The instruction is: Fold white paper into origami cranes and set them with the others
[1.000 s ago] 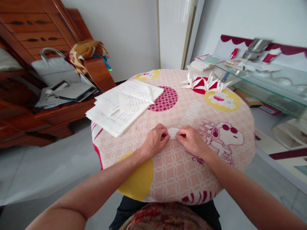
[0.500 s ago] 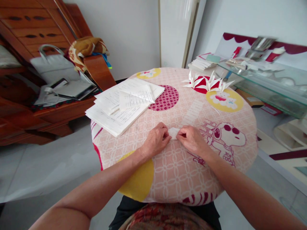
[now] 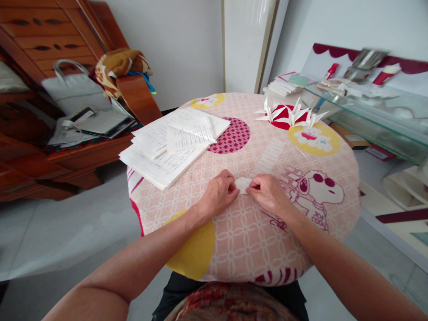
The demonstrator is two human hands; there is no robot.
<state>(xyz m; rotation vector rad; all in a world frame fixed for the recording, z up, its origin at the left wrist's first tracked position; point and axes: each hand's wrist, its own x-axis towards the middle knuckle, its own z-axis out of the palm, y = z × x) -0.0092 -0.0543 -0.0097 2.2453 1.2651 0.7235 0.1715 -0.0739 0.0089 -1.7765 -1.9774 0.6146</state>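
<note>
A small folded piece of white paper lies on the round table's pink patterned cloth. My left hand pinches its left end with curled fingers. My right hand pinches its right end the same way. Both hands rest on the cloth near the table's middle, knuckles up, and hide most of the paper.
A stack of printed sheets lies at the table's left. Several folded white paper cranes stand at the far right. A glass shelf with clutter runs along the right. A wooden bench with a grey bag stands at left.
Both hands stay pinched on the folded paper in nearly the same spot. The view has shifted slightly; the fingers have moved only a little.
</note>
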